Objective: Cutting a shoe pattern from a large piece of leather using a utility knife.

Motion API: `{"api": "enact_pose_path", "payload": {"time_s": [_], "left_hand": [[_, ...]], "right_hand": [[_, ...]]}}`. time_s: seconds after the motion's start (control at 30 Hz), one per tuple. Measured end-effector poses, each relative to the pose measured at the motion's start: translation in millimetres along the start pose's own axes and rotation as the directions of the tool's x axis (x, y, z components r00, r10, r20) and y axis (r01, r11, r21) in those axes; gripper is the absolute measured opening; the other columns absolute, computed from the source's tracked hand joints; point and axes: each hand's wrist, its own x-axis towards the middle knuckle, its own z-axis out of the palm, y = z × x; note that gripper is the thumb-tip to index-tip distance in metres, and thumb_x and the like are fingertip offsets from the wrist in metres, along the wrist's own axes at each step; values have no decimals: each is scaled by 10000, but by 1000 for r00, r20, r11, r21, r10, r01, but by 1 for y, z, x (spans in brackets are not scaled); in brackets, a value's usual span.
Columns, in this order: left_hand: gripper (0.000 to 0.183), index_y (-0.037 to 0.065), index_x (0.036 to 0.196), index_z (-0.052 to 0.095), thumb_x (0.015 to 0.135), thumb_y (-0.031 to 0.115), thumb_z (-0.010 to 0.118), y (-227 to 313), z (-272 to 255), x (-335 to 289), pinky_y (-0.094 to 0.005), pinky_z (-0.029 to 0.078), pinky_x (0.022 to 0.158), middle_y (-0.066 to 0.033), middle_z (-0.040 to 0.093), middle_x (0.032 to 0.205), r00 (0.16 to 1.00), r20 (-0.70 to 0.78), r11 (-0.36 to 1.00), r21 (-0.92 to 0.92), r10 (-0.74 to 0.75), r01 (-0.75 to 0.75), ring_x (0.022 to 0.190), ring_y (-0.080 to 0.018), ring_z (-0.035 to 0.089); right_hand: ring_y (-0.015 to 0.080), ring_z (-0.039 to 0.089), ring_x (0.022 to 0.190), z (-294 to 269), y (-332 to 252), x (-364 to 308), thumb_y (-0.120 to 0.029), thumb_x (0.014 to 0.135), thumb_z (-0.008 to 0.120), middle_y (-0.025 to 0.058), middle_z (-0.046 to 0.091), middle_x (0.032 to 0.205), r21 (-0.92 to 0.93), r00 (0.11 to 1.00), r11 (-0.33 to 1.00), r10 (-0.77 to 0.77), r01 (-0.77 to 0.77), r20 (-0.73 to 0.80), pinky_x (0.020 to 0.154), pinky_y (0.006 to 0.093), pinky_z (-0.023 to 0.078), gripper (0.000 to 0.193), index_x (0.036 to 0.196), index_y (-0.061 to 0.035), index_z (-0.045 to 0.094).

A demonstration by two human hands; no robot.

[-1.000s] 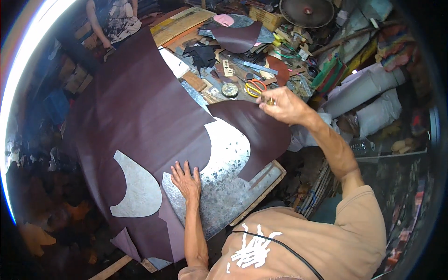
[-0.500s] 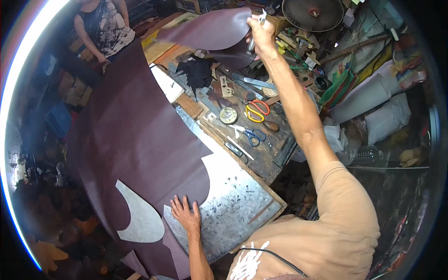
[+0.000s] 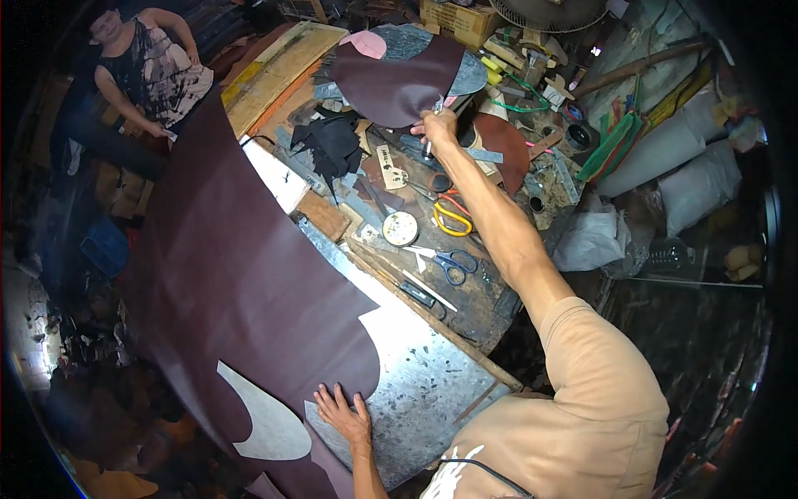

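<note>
A large sheet of dark maroon leather (image 3: 241, 266) drapes over the metal-topped bench (image 3: 432, 374). My left hand (image 3: 342, 416) lies flat with fingers spread, across the sheet's lower edge and the metal. Farther off, my right hand (image 3: 439, 126) is closed on the near edge of a cut leather piece (image 3: 395, 79) of the same maroon. A slim tool with a silvery end also sticks out of that hand; its kind is unclear. Left of my left hand is a pale grey curved shape (image 3: 270, 420); whether it is a pattern or a cut-out, I cannot tell.
Blue-handled scissors (image 3: 455, 264), yellow-and-orange-handled scissors (image 3: 451, 218), a round tin (image 3: 400, 229) and black scraps (image 3: 327, 148) crowd the wooden worktop. A person (image 3: 154, 66) stands at the far left by the sheet. A fan (image 3: 553, 10) is at the back.
My right hand has come down and nearer, bringing the cut leather piece from the air to over the far worktop. My left hand stays on the sheet; the whole view has shifted slightly.
</note>
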Motion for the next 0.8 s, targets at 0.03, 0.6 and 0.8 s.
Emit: {"api": "enact_pose_path", "payload": {"time_s": [0.03, 0.6, 0.8], "left_hand": [[508, 45, 1340, 509, 927, 336, 562, -1, 0, 0, -592, 198, 1124, -233, 347, 1516, 1000, 5, 1000, 1, -9, 9, 1431, -431, 252], [517, 50, 1328, 519, 910, 348, 579, 1, 1, -1, -583, 217, 1115, -237, 342, 1517, 1000, 7, 1000, -15, 0, 0, 1426, -436, 254], [542, 60, 1355, 506, 912, 364, 572, -2, 6, 2, -593, 217, 1112, -226, 345, 1521, 1000, -9, 999, -27, 25, -26, 1421, -439, 264]], "right_hand": [[205, 664, 538, -3, 2, -5, -82, 891, 566, 152, 663, 779, -21, 998, 999, -38, 39, 48, 355, 289, 432, 180, 1039, 21, 566], [135, 586, 495, -27, -10, -14, -188, 918, 623, 127, 695, 808, -147, 1000, 989, -23, 25, 16, 393, 284, 439, 209, 1012, -1, 621], [182, 622, 566, -118, 5, -10, -221, 892, 640, 115, 702, 858, -509, 999, 860, 41, -22, 27, 493, 356, 496, 200, 998, -54, 666]]}}
